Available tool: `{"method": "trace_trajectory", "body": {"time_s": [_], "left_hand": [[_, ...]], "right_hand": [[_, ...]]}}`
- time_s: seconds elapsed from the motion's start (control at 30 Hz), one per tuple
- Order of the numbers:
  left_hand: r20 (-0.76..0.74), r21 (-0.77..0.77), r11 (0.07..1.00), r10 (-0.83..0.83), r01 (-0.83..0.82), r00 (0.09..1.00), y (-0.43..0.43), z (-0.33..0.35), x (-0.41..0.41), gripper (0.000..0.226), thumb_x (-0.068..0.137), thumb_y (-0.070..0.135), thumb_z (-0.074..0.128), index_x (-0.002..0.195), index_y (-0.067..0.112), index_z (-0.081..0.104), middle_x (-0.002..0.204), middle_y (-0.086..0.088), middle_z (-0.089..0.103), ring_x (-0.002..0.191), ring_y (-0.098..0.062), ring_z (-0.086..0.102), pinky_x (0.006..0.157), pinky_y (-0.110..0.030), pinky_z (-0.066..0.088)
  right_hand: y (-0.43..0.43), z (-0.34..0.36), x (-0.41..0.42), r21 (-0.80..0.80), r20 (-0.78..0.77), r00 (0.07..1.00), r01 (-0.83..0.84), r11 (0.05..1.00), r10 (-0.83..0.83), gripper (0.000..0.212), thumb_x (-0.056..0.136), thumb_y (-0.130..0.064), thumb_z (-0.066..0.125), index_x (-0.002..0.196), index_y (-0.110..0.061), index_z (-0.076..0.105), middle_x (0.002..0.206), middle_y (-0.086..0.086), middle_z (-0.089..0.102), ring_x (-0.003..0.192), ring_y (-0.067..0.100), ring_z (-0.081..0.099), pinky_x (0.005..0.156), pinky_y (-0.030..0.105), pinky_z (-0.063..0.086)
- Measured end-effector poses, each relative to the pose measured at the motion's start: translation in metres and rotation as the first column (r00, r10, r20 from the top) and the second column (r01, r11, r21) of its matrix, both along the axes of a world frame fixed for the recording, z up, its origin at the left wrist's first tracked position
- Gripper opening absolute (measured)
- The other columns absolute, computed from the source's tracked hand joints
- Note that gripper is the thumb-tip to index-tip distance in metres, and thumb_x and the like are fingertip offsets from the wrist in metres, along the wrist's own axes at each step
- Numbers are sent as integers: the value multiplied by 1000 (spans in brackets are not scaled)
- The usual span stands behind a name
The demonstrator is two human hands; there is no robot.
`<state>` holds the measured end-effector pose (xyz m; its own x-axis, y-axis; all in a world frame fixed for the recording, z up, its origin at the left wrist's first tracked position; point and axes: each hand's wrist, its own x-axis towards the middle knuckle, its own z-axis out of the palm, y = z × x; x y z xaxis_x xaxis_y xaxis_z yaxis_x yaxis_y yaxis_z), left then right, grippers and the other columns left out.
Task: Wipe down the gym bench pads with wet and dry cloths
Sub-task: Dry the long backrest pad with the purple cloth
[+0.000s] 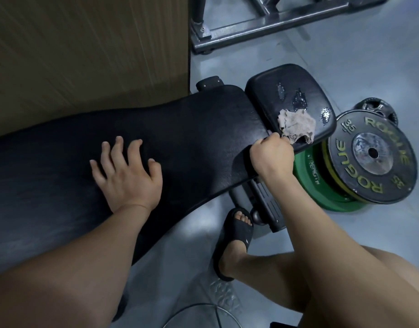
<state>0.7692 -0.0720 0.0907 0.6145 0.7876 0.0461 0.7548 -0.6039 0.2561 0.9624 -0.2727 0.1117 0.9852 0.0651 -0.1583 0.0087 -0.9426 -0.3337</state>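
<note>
Left forearm point(61, 268) closest. Left hand point(128, 171) flat on long pad point(192, 129), fingers spread, gripping nothing. Right hand point(271, 157) at long pad's right end, fingers curled, pinching near edge of cloth point(297, 125). Cloth sits crumpled on seat pad point(270, 91), just past long pad's end, narrow gap between pads. Shiny patches on seat pad beyond cloth; wet or worn, can't tell. Wooden panel point(85, 55) tight along long pad's far edge. Stacked weight plates point(372, 162) on floor point(345, 67) right of long pad's end, partly hidden under seat pad. Foot in black slipper point(236, 235) on long pad's near side, bare floor around it. Steel frame point(262, 22) well beyond long pad's end.
</note>
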Motion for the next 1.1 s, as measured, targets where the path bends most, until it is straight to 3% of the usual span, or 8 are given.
{"method": "trace_trajectory", "body": {"time_s": [0.23, 0.4, 0.5, 0.6, 0.77, 0.83, 0.97, 1.1], "left_hand": [[-2, 5, 1000, -1, 1, 1000, 1, -3, 0, 50, 95, 42, 46, 143, 30, 42, 161, -8, 31, 153, -30, 15, 122, -61, 9], [-8, 4, 1000, -2, 2, 1000, 1, -4, 0, 50, 95, 42, 46, 144, 30, 41, 161, -8, 30, 153, -30, 14, 122, -61, 9], [-9, 4, 1000, 1, -1, 1000, 1, -4, 0, 50, 95, 42, 45, 143, 30, 41, 161, -8, 30, 153, -30, 14, 122, -60, 9], [-12, 2, 1000, -1, 1, 1000, 1, -4, 0, 50, 94, 43, 43, 143, 30, 41, 161, -7, 30, 153, -29, 14, 122, -60, 9], [-14, 4, 1000, -5, 5, 1000, 1, -4, -1, 50, 94, 43, 42, 143, 31, 41, 161, -7, 30, 154, -29, 14, 122, -60, 9], [-12, 0, 1000, -2, 2, 1000, 2, -4, -1, 50, 94, 43, 42, 143, 31, 41, 161, -6, 30, 154, -29, 14, 122, -60, 9], [-25, -6, 1000, 7, -7, 1000, 1, -3, 0, 51, 94, 44, 42, 144, 32, 41, 162, -6, 29, 154, -28, 12, 123, -59, 8], [-10, -10, 1000, 4, -4, 1000, 0, -3, -1, 50, 95, 43, 43, 144, 31, 42, 162, -6, 29, 154, -28, 13, 122, -60, 8]], "right_hand": [[-15, -25, -20, 178, 277, 961, -34, 983, -17, 46, 100, -3, 39, 144, -6, 54, 122, 21, 65, 113, 41, 57, 104, 40, 41], [-15, -22, -33, 145, 403, 898, -253, 957, 177, 60, 89, 6, 39, 142, -12, 56, 141, 0, 61, 111, 34, 53, 105, 12, 28], [10, -24, -31, 90, 409, 852, -394, 915, 326, 58, 85, 3, 43, 140, -6, 58, 142, 7, 60, 109, 36, 49, 103, 20, 33], [38, -20, 7, 12, 380, 835, -435, 900, 398, 65, 80, 2, 37, 141, -11, 55, 140, -2, 59, 103, 35, 46, 98, 26, 37], [53, -9, 53, -127, 258, 800, -527, 840, 541, 76, 70, 2, 32, 142, -17, 48, 140, -8, 53, 98, 35, 51, 89, 25, 25], [36, -9, 28, -128, 265, 794, -534, 836, 548, 78, 73, 1, 34, 148, -18, 46, 145, -6, 53, 87, 33, 45, 87, 32, 34], [5, -17, -30, -37, 297, 801, -534, 845, 520, 76, 76, 0, 33, 147, -17, 52, 146, -1, 56, 86, 29, 40, 89, 35, 42], [35, -15, 20, -101, 274, 791, -541, 835, 546, 78, 72, 1, 31, 145, -21, 51, 150, -9, 51, 100, 35, 47, 96, 32, 39]]}}
